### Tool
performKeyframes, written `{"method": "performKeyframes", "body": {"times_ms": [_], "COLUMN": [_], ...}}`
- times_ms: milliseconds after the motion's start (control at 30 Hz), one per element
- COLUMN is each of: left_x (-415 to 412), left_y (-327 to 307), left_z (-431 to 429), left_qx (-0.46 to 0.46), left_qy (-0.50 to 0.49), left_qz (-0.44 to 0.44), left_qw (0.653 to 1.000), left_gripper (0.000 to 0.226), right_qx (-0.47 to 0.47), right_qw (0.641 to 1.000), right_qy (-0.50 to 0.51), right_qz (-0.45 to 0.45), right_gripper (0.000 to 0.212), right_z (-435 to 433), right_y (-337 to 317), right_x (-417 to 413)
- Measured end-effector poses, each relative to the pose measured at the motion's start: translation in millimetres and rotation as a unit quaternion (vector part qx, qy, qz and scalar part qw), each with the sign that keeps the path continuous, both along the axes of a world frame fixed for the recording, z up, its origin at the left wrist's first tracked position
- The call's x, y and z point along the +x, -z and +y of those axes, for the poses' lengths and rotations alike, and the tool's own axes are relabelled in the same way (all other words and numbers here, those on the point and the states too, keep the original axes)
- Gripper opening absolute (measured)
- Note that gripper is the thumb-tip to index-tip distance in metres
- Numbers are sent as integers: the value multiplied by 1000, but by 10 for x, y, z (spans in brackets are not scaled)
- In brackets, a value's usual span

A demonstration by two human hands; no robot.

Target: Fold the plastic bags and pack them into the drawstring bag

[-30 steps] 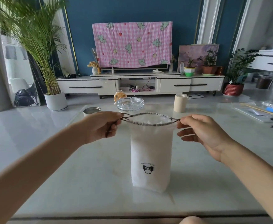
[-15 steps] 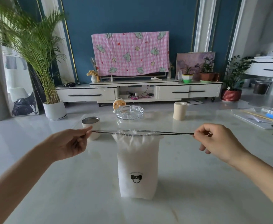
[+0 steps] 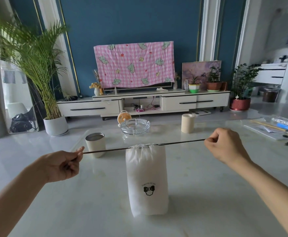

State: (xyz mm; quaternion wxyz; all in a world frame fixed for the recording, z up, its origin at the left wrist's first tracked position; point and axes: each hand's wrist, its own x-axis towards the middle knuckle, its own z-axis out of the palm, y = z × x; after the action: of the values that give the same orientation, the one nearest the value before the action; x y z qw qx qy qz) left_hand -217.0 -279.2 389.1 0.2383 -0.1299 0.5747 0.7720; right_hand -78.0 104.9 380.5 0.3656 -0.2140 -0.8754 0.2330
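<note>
Drawstring bag (image 3: pixel 146 182) stands upright mid-table, straight in front of the person, mouth (image 3: pixel 142 146) puckered tight.

Grip: left hand (image 3: pixel 63 165) pinches one end of the dark cord (image 3: pixel 105 150) between thumb and curled fingers. Right hand (image 3: pixel 225 147) is fisted round the other end, knuckles to camera.

Hands are well apart, one either side of the bag, with the cord taut and near level through the mouth. That's an opposing pull, so the channel cinches evenly and the bag doesn't tip or slide.

Bag looks full and holds its shape, which is why it stands on the table (image 3: pixel 208 194) with no hand on its body. No plastic bags in view. My read: they're inside, this is the closing step, task near done.

Outward: cup (image 3: pixel 95 145) sits just behind the left cord run, not touching as far as I can tell. Glass ashtray (image 3: pixel 135 128) and a cream cylinder (image 3: pixel 187 123) are further back, out of the cord's line.
</note>
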Motion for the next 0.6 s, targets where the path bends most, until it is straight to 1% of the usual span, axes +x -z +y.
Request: {"method": "performKeyframes", "body": {"times_ms": [100, 167, 234, 300, 367, 400, 434, 467, 501, 534, 601], "left_x": [-107, -217, -329, -339, -209, -106, 4, 103, 168, 223, 319], "left_y": [-90, -217, -381, -548, -665, -681, -638, -544, -392, -191, 297], "left_z": [84, 149, 204, 223, 182, 149, 101, 53, 12, -51, -112], "left_qx": [-14, -38, -61, -66, -80, -107, -149, -190, -223, -251, -288], "left_qy": [-7, -16, -35, -51, -59, -64, -67, -66, -59, -38, 45], "left_qz": [10, 48, 110, 175, 273, 329, 374, 397, 391, 364, 295], "left_qw": [1000, 998, 991, 981, 957, 936, 913, 896, 891, 896, 910], "left_gripper": [24, 23, 21, 17, 10, 7, 7, 9, 12, 17, 20], "right_qx": [-5, 2, 10, 11, 25, 20, 6, -18, -41, -73, -134], "right_qw": [1000, 999, 999, 997, 990, 986, 984, 986, 990, 992, 988], "right_qy": [18, 25, 34, 35, 22, 9, -12, -29, -44, -55, -73], "right_qz": [-17, -19, 8, 65, 136, 162, 175, 161, 131, 92, 8], "right_gripper": [20, 26, 21, 15, 11, 9, 8, 11, 17, 21, 20], "right_z": [28, 36, 13, -27, -78, -116, -152, -187, -214, -246, -221], "right_y": [34, -33, -164, -320, -419, -426, -367, -245, -84, 112, 485], "right_x": [-167, -291, -405, -423, -324, -218, -96, 38, 177, 317, 516]}}
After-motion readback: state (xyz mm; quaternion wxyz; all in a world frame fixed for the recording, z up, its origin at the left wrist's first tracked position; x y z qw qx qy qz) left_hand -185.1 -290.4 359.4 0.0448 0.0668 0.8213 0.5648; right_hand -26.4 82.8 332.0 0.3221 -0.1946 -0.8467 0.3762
